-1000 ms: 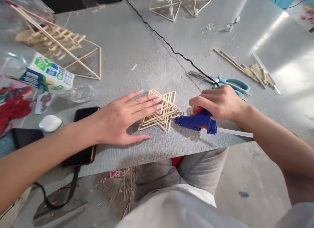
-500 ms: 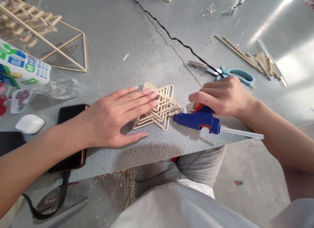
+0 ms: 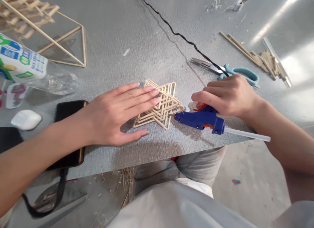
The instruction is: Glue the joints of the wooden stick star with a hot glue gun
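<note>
pressing flat over the left part of the wooden star (image 3: 164,107), your left hand (image 3: 114,116) is spread, fingers extended together and thumb held apart, gripping nothing. the star, built of nested stick outlines, lies on the gray table (image 3: 105,58) near the edge in front of you, between your two hands. your right hand (image 3: 227,96) is curled closed around the handle of the blue glue gun (image 3: 196,120), forefinger by its orange trigger. the gun's nozzle points left at the star's right side, though it's hard to tell from here whether the tip touches the wood. a clear glue stick (image 3: 247,134) juts from the gun's back end. just beyond your right hand lie the scissors (image 3: 216,68) with light blue handles, and a black cord (image 3: 176,33) runs over them. farther right you have a small pile of cut sticks (image 3: 266,62). your left forearm crosses above a dark phone (image 3: 71,107); near it are a white case (image 3: 26,119) and a plastic bottle (image 3: 24,63) on its side.
</note>
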`<state>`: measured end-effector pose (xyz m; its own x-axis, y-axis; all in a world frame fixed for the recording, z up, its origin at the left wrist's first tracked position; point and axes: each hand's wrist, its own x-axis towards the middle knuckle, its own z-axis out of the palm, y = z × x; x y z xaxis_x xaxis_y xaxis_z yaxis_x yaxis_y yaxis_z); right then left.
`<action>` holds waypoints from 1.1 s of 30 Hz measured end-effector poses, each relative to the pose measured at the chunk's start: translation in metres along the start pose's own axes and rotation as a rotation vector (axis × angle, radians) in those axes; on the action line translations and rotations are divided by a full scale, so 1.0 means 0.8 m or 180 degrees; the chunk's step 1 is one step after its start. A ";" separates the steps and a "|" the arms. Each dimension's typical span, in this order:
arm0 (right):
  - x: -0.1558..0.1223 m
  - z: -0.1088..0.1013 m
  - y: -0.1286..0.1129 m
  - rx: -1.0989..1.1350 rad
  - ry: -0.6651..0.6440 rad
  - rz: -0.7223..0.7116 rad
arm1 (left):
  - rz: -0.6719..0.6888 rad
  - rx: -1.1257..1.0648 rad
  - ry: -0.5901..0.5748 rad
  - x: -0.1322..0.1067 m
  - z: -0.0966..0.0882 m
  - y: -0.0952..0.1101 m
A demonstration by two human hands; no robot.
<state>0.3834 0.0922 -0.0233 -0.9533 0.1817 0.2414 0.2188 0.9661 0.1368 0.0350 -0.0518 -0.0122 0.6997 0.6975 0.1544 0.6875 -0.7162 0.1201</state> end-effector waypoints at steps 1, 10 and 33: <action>0.000 0.000 0.000 0.0019 0.0020 -0.0004 | 0.0001 0.0012 -0.0004 0.000 0.000 0.000; -0.002 -0.001 -0.001 -0.0029 0.0014 -0.0021 | -0.0084 0.0067 -0.0108 -0.001 -0.001 0.002; -0.003 -0.001 -0.006 -0.0267 0.0067 -0.0101 | -0.0024 0.0068 -0.0027 0.001 -0.002 0.003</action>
<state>0.3850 0.0872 -0.0234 -0.9556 0.1466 0.2555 0.2061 0.9524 0.2245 0.0370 -0.0529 -0.0103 0.6961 0.7031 0.1454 0.6966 -0.7104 0.1002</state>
